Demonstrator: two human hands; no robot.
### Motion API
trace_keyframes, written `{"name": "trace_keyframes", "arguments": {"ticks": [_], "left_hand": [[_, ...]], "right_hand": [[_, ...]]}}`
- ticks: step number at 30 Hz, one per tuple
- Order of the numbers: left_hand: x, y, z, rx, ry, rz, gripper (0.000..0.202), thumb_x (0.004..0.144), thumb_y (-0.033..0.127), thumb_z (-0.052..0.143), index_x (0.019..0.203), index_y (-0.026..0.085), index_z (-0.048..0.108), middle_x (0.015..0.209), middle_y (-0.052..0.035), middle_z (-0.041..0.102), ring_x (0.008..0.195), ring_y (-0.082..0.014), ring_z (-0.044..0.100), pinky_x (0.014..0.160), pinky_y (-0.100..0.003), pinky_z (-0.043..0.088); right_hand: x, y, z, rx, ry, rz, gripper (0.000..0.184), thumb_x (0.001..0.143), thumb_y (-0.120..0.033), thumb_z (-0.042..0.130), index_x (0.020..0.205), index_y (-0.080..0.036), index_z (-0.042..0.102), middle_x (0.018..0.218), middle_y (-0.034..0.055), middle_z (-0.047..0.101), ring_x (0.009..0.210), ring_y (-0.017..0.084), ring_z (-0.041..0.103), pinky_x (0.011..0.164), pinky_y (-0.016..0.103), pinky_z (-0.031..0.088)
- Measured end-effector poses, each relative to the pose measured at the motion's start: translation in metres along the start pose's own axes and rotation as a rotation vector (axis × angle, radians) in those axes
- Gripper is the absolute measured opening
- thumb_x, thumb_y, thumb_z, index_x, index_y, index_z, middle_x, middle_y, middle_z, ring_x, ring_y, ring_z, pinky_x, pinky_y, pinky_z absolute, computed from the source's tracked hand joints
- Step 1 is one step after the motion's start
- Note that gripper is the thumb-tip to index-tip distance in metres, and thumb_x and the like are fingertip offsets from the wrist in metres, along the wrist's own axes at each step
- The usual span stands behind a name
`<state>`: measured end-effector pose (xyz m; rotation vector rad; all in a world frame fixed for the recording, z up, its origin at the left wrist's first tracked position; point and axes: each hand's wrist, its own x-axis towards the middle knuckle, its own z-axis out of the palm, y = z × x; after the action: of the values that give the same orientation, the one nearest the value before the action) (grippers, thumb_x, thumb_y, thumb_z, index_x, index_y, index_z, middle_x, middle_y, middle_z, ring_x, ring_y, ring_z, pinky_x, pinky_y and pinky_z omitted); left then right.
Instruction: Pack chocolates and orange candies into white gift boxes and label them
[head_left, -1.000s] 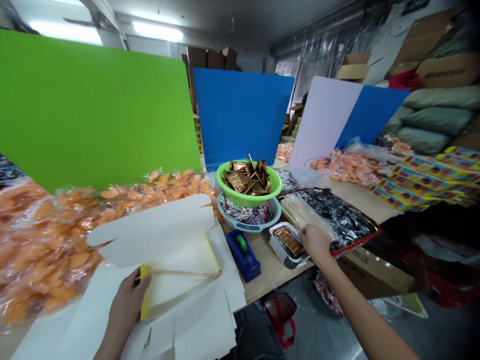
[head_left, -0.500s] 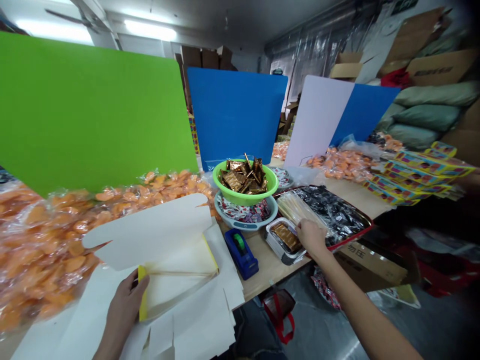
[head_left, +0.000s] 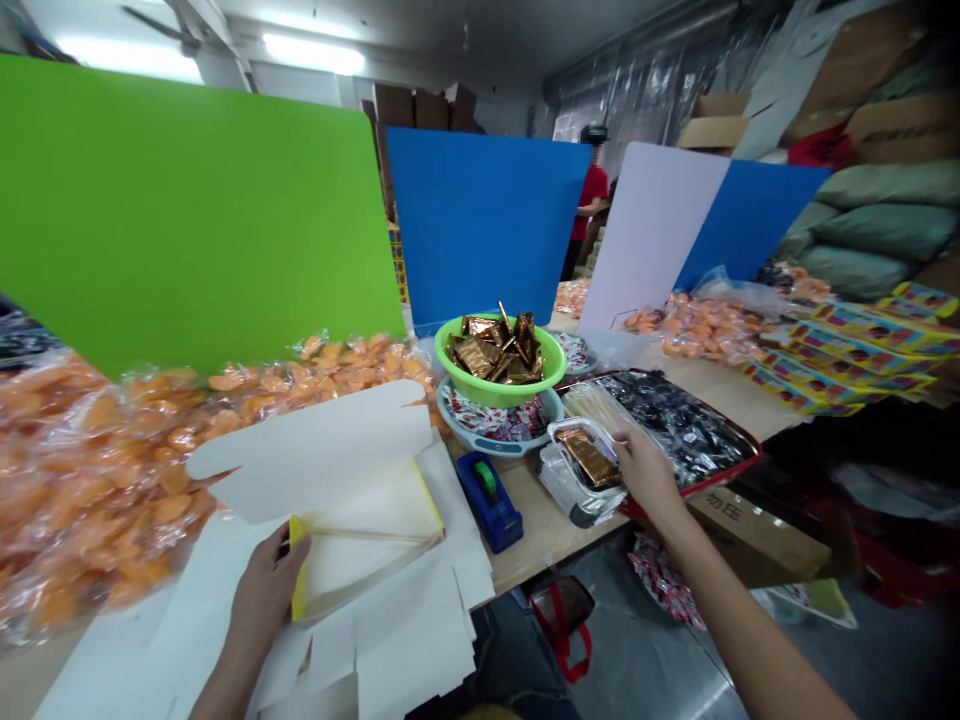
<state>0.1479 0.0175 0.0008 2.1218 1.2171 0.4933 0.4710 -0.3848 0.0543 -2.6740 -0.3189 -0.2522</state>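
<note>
Far left: clear plastic bags of orange pieces (head_left: pixel 97 480) lie heaped along the bench, against a bright green upright board (head_left: pixel 187 210).

Left hand: the left hand (head_left: pixel 262 600) is low on the bench, its fingers (head_left: pixel 274 565) together and clamped on the yellow edge of a white die-cut card box blank (head_left: pixel 315 450), which lies part-folded with its flaps spread.

Middle: a blue tape dispenser (head_left: pixel 487 500) stands just right of the card. Behind it, a green plastic basin (head_left: pixel 499 392) of bronze foil sachets (head_left: pixel 495 350) sits in a pale blue-rimmed plate (head_left: pixel 499 442), before a blue upright board (head_left: pixel 480 220).

Right hand: the right hand (head_left: pixel 649 475) has its fingers (head_left: pixel 621 442) together on the edge of a foil tray (head_left: pixel 577 470) holding a brown bar, wrapped in clear film, beside a red-rimmed tray of black sachets (head_left: pixel 675 425).

Change: the foil tray now sits higher and tilted, no longer flat on the bench. A person in a red shirt (head_left: pixel 592 190) has come into view past the blue board.
</note>
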Motion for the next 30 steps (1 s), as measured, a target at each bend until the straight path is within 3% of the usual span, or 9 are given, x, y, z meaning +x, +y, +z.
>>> {"name": "trace_keyframes", "arguments": {"ticks": [4, 8, 12, 15, 20, 25, 28, 30], "left_hand": [[-0.012, 0.011, -0.002, -0.053, -0.017, -0.046, 0.06, 0.077, 0.042, 0.042, 0.125, 0.008, 0.051, 0.123, -0.016, 0.057, 0.107, -0.0263, 0.056, 0.094, -0.037, 0.041], [-0.02, 0.017, -0.002, -0.122, -0.008, -0.031, 0.054, 0.079, 0.038, 0.042, 0.125, 0.01, 0.051, 0.12, -0.0145, 0.057, 0.105, -0.0241, 0.055, 0.093, -0.035, 0.041], [-0.021, 0.01, 0.0, -0.155, 0.0, -0.007, 0.047, 0.081, 0.034, 0.044, 0.123, 0.013, 0.053, 0.117, -0.0127, 0.057, 0.101, -0.0215, 0.056, 0.09, -0.033, 0.042], [-0.021, 0.006, 0.001, -0.183, -0.001, 0.013, 0.044, 0.082, 0.029, 0.044, 0.122, 0.011, 0.053, 0.115, -0.014, 0.057, 0.1, -0.0205, 0.056, 0.089, -0.032, 0.041], [-0.022, 0.005, 0.003, -0.201, 0.019, 0.019, 0.04, 0.082, 0.027, 0.046, 0.118, 0.014, 0.057, 0.111, -0.0112, 0.059, 0.096, -0.0189, 0.057, 0.087, -0.031, 0.043], [-0.023, -0.001, -0.001, -0.225, 0.022, 0.084, 0.036, 0.084, 0.036, 0.049, 0.113, 0.02, 0.062, 0.106, -0.0061, 0.065, 0.092, -0.0157, 0.06, 0.085, -0.026, 0.046], [-0.014, -0.027, -0.029, -0.225, 0.109, 0.074, 0.033, 0.082, 0.039, 0.054, 0.108, 0.022, 0.064, 0.103, -0.0047, 0.066, 0.089, -0.0163, 0.062, 0.083, -0.028, 0.048], [-0.003, -0.053, -0.06, -0.203, 0.273, 0.004, 0.032, 0.077, 0.034, 0.06, 0.106, 0.019, 0.063, 0.108, -0.0081, 0.063, 0.1, -0.0211, 0.058, 0.09, -0.034, 0.046]], "right_hand": [[-0.019, -0.031, 0.004, 0.309, -0.061, -0.107, 0.032, 0.083, -0.032, 0.041, 0.106, -0.018, 0.058, 0.082, 0.0081, 0.067, 0.075, 0.023, 0.061, 0.064, 0.03, 0.041], [-0.057, -0.111, 0.025, 0.498, -0.273, -0.223, 0.034, 0.082, -0.033, 0.041, 0.111, -0.022, 0.055, 0.076, 0.0036, 0.067, 0.065, 0.02, 0.059, 0.059, 0.028, 0.041], [-0.098, -0.192, 0.057, 0.46, -0.412, -0.327, 0.034, 0.085, -0.024, 0.037, 0.113, -0.022, 0.055, 0.088, 0.0051, 0.069, 0.074, 0.019, 0.062, 0.065, 0.027, 0.042], [-0.113, -0.22, 0.084, 0.337, -0.366, -0.469, 0.035, 0.086, -0.015, 0.034, 0.111, -0.018, 0.057, 0.097, 0.0097, 0.066, 0.089, 0.021, 0.06, 0.076, 0.028, 0.042], [-0.119, -0.219, 0.111, 0.112, -0.238, -0.575, 0.032, 0.084, -0.012, 0.037, 0.105, -0.014, 0.062, 0.1, 0.0156, 0.058, 0.096, 0.028, 0.052, 0.079, 0.035, 0.042], [-0.116, -0.2, 0.138, 0.102, -0.204, -0.613, 0.04, 0.08, -0.017, 0.04, 0.117, -0.013, 0.053, 0.105, 0.0172, 0.054, 0.092, 0.031, 0.052, 0.071, 0.039, 0.045], [-0.106, -0.182, 0.158, 0.205, -0.191, -0.642, 0.05, 0.074, -0.018, 0.039, 0.122, -0.004, 0.047, 0.098, 0.0183, 0.057, 0.089, 0.031, 0.055, 0.075, 0.042, 0.047], [-0.098, -0.171, 0.166, 0.324, -0.196, -0.626, 0.054, 0.07, -0.019, 0.04, 0.12, -0.002, 0.047, 0.093, 0.0176, 0.059, 0.086, 0.03, 0.057, 0.077, 0.041, 0.048]]}}
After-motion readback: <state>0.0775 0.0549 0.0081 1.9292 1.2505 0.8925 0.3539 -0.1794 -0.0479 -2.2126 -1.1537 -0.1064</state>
